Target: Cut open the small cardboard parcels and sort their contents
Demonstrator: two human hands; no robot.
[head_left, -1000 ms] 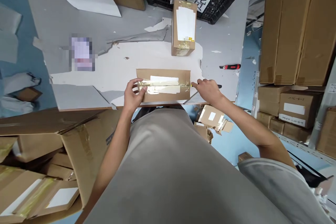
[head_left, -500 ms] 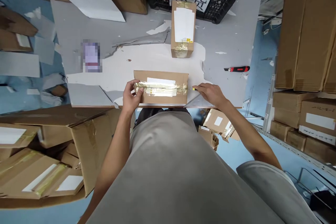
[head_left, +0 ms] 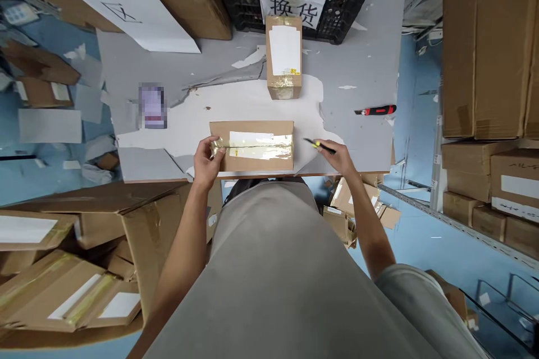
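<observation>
Brown cardboard box (head_left: pixel 252 164), 1: taped along its top, lies just right of the left hand (head_left: pixel 207 164), whose thumb and fingers grasp its end. Black-and-yellow knife (head_left: pixel 316 145), 1: gripped in the right hand (head_left: pixel 337 159), tip pointing left, apart from the box. Red-and-black cutter (head_left: pixel 381 110), 1: beyond and right of the right hand. Labelled carton (head_left: pixel 285 51), 1: farther forward than the 2 hands, between them sideways.

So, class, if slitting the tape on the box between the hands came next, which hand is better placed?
Probably the right hand: it holds a small knife, its tip pointing towards the box but not touching it. The left hand touches the box's left end and shows no tool.
</observation>
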